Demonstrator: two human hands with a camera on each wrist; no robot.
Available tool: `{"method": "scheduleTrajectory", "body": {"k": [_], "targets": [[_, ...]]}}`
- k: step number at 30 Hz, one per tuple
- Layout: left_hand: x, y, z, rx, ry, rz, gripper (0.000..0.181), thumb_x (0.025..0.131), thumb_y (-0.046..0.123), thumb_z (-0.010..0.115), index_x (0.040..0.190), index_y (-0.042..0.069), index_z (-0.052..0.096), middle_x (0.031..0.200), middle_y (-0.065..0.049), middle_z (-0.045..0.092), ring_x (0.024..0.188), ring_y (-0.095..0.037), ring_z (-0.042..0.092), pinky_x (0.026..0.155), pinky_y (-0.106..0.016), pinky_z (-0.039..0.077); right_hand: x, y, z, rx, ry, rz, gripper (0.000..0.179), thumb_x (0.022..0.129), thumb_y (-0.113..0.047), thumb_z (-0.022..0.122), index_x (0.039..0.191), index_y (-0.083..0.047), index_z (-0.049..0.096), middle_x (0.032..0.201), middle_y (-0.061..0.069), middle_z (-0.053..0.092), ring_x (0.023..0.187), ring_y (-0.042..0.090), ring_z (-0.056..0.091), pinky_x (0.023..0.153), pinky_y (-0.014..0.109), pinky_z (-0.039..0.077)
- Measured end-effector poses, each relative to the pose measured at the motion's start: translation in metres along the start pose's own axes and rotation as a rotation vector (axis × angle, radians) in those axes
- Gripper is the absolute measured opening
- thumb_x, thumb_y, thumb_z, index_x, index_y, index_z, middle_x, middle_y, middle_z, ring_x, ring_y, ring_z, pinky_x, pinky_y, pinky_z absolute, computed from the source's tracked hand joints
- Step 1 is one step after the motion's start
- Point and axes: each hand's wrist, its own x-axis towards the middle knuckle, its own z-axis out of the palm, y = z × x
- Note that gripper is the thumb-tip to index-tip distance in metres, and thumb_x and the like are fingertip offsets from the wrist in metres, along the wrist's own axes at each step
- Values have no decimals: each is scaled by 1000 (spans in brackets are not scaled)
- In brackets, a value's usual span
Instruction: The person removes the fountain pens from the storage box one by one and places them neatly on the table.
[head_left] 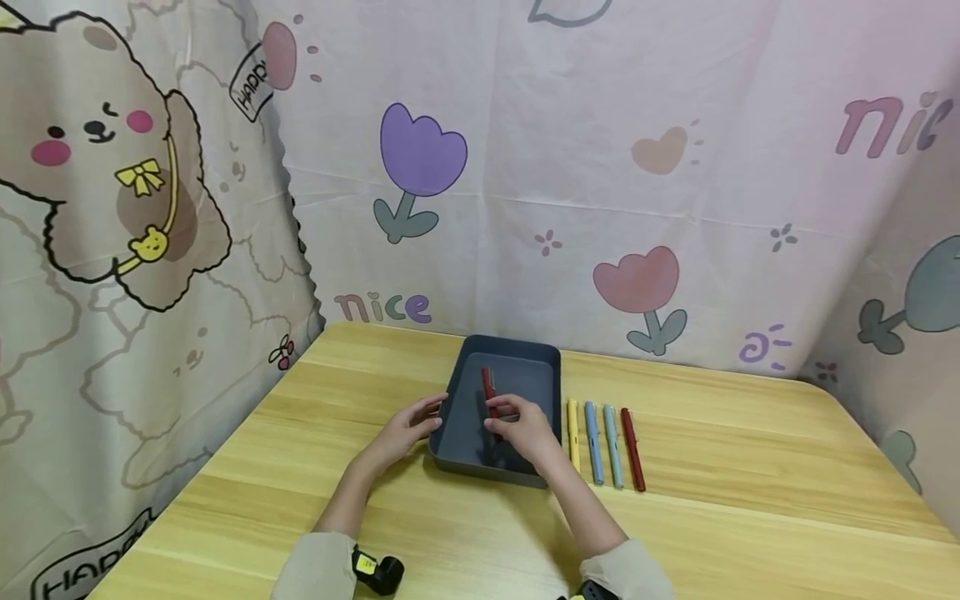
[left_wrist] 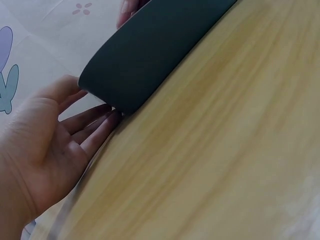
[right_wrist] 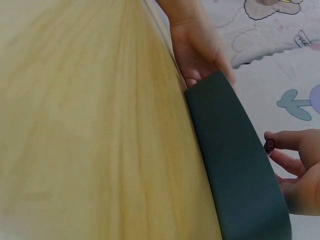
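Observation:
A dark grey-blue rectangular tray (head_left: pixel 528 375) lies on the wooden table. My right hand (head_left: pixel 525 429) is over the tray, pinching a dark red pen (head_left: pixel 487 383) between thumb and fingers. That pen points away from me above the tray floor, and in the right wrist view its round end shows beside the tray's wall. At the tray's left side is my left hand (head_left: pixel 401 435), its fingers loosely extended. In the left wrist view its fingertips (left_wrist: pixel 114 116) rest against the tray's outer wall low down by the table.
Right of the tray, a yellow pen (head_left: pixel 573 435), a blue pen (head_left: pixel 594 443), a teal pen (head_left: pixel 613 446) and another dark red pen (head_left: pixel 633 448) lie side by side. A printed cloth (head_left: pixel 517 150) hangs behind the table (head_left: pixel 735 467).

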Motion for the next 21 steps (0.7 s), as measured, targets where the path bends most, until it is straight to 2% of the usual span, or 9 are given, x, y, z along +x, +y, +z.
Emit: {"method": "scheduleTrajectory", "body": {"k": [8, 13, 21], "targets": [[-1, 1, -1, -3, -4, 6, 51, 96, 19, 50, 142, 4, 34, 141, -23, 32, 127, -36, 32, 99, -46, 33, -10, 2, -16, 43, 13, -9, 32, 85, -9, 66, 115, 1, 60, 98, 11, 61, 86, 23, 60, 69, 36, 52], [0, 1, -1, -10, -19, 2, 51, 96, 17, 50, 142, 3, 32, 142, -24, 29, 128, -36, 29, 100, -48, 30, -17, 2, -27, 29, 34, -9, 31, 85, -9, 66, 114, 0, 61, 96, 9, 60, 83, 21, 59, 68, 36, 51], [1, -2, -2, -11, -25, -3, 52, 97, 17, 49, 142, 2, 31, 142, -25, 28, 128, -37, 29, 100, -48, 30, -28, 2, -43, 29, 102, 14, 28, 84, -5, 66, 112, -2, 62, 95, 8, 60, 81, 21, 58, 68, 37, 51]]}}
